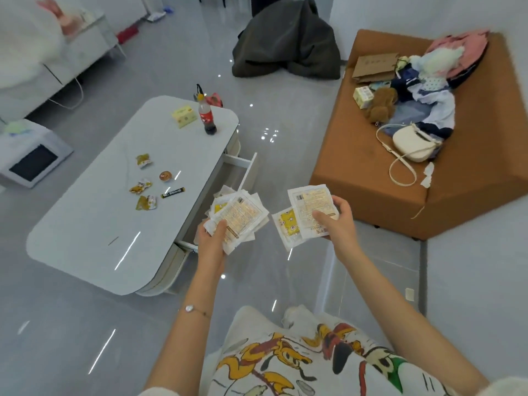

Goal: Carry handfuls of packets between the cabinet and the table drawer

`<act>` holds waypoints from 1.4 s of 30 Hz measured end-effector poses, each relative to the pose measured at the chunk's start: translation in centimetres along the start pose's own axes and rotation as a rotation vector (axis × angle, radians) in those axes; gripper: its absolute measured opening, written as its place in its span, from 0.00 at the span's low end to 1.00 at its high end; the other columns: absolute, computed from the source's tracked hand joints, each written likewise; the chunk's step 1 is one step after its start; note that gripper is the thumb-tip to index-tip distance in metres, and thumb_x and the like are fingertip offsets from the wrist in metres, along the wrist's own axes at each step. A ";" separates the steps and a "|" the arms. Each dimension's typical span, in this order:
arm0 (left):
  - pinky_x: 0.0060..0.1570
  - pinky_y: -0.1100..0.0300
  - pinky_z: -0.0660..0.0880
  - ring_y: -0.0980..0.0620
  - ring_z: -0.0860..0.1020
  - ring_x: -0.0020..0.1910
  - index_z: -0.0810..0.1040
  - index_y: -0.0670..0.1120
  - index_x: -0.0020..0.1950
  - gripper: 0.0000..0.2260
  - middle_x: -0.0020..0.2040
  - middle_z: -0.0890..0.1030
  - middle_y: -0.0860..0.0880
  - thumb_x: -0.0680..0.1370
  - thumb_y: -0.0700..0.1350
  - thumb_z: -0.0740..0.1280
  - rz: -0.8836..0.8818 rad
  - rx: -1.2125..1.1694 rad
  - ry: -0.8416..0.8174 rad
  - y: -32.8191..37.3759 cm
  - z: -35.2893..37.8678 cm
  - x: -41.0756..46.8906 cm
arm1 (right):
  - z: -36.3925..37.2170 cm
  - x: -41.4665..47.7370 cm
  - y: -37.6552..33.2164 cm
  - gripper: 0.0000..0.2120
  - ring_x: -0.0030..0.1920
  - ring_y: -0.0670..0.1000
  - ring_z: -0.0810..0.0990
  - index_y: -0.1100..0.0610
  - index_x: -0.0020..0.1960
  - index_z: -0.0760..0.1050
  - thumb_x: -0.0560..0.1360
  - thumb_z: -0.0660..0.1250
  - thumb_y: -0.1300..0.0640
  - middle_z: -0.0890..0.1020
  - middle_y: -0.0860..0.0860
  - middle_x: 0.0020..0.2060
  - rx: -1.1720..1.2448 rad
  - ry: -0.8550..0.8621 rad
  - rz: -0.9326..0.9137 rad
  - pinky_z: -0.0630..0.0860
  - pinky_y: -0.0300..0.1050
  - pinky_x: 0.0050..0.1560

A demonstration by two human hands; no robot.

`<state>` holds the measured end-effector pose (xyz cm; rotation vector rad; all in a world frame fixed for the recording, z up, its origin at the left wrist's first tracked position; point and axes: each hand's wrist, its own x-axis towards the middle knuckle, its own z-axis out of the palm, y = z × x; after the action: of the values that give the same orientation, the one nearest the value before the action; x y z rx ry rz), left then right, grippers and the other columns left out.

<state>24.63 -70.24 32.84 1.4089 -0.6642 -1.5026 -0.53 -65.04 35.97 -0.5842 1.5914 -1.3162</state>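
Note:
My left hand (213, 238) grips a fanned stack of several flat white snack packets (238, 217), thumb on top, just above the open drawer (243, 167) of the white coffee table (120, 224). My right hand (335, 221) holds two more of the same packets: a white one with printed text (310, 205) faces up, and one with a yellow star print (287, 227) sticks out to its left. Both hands hover over the grey tiled floor, a short gap between them.
On the table lie several small yellow snack wrappers (143, 185), a round snack (165, 176), a black stick packet (173, 192), a yellow box (184, 117) and a cola bottle (208, 117). An orange sofa (371, 172) to the right carries clothes, a white bag (413, 142) and a paper bag. A dark coat (288, 44) covers something behind.

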 end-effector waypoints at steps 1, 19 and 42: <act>0.40 0.60 0.80 0.48 0.81 0.53 0.68 0.39 0.67 0.16 0.59 0.80 0.42 0.80 0.38 0.64 0.004 -0.029 0.031 0.1 0.4 0.0 | 0.0 0.9 -0.6 0.22 0.48 0.48 0.82 0.53 0.65 0.66 0.75 0.69 0.64 0.79 0.49 0.54 -0.009 -0.023 -0.002 0.79 0.38 0.35; 0.42 0.60 0.81 0.51 0.82 0.51 0.69 0.40 0.66 0.15 0.56 0.81 0.46 0.80 0.38 0.63 -0.002 -0.168 0.345 2.5 0.2 10.9 | 11.4 18.2 -5.0 0.26 0.49 0.50 0.82 0.53 0.69 0.63 0.75 0.69 0.63 0.79 0.52 0.58 -0.151 -0.331 0.104 0.79 0.41 0.40; 0.45 0.52 0.79 0.44 0.81 0.52 0.72 0.48 0.56 0.07 0.55 0.80 0.44 0.80 0.39 0.62 -0.494 -0.118 0.584 -8.1 -5.6 37.5 | 33.3 48.7 11.0 0.16 0.56 0.52 0.80 0.47 0.61 0.68 0.77 0.66 0.60 0.78 0.47 0.56 -0.564 -0.556 0.326 0.79 0.48 0.52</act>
<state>31.70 -98.99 7.86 1.8878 0.1434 -1.3491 10.08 -117.69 9.17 -0.8945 1.4863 -0.3947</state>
